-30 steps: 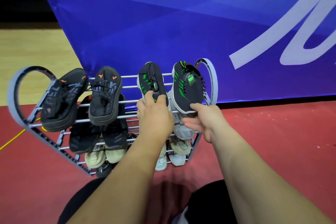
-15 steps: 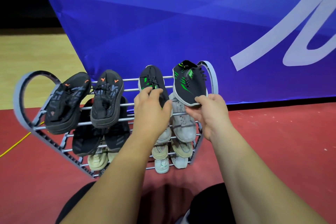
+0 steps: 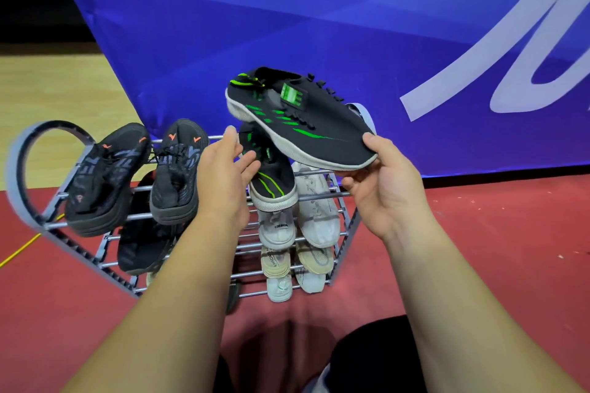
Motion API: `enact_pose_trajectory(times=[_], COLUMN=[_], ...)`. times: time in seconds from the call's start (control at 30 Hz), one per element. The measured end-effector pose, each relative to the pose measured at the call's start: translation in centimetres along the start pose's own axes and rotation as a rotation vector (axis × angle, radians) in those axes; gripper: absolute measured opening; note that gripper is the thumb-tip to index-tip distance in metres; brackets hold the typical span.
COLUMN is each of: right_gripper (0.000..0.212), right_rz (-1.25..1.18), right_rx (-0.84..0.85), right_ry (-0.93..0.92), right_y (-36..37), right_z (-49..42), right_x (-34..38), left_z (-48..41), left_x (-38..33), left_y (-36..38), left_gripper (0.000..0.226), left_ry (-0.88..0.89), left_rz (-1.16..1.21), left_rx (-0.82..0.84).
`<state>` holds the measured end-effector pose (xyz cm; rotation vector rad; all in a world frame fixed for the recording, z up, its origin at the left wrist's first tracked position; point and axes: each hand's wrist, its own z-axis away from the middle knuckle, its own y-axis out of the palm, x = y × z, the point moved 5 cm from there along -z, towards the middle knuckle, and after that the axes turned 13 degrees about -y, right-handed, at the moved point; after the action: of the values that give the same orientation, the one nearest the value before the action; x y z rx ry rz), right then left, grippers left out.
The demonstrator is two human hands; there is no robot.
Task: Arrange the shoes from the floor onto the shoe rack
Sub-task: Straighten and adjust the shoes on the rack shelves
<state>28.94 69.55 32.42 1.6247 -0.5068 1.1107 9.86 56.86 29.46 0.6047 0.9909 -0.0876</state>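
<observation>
Right hand [image 3: 383,191] gripping black-green shoe [image 3: 300,124], left hand [image 3: 223,175] loose-fingered beside its mate [image 3: 273,180], white shoe [image 3: 277,228] marked "DESIGN"

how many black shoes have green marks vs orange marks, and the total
black with green marks: 2, the held green shoe in the right hand and the racked green shoe
black with orange marks: 2, the left orange shoe and the right orange shoe
total: 4
</observation>
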Motion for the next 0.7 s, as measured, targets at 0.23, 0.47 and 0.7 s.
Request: enact_pose_trajectory(times=[0.23, 0.47, 0.7], right_gripper=[0.017, 0.022, 0.058], right_rz=[0.006, -0.03, -0.185], right_rx=[-0.015, -0.033, 0.043], right_ry=[0.106, 0.156, 0.137], right_y=[-0.1, -0.5, 0.0], right_z=[-0.4, -0.4, -0.4], right_x=[-0.9, -0.9, -0.2], left_z=[-0.3, -0.4, 0.1], left_x=[-0.6, -0.7, -0.6], left_y=[-0.5, -1.0, -0.7], left_gripper=[0.06, 0.053, 0.023], left_ry=[-0.175, -0.245, -0.24], left_rz=[0.258, 0.255, 0.388], left_rx=[0.15, 0.15, 0.186])
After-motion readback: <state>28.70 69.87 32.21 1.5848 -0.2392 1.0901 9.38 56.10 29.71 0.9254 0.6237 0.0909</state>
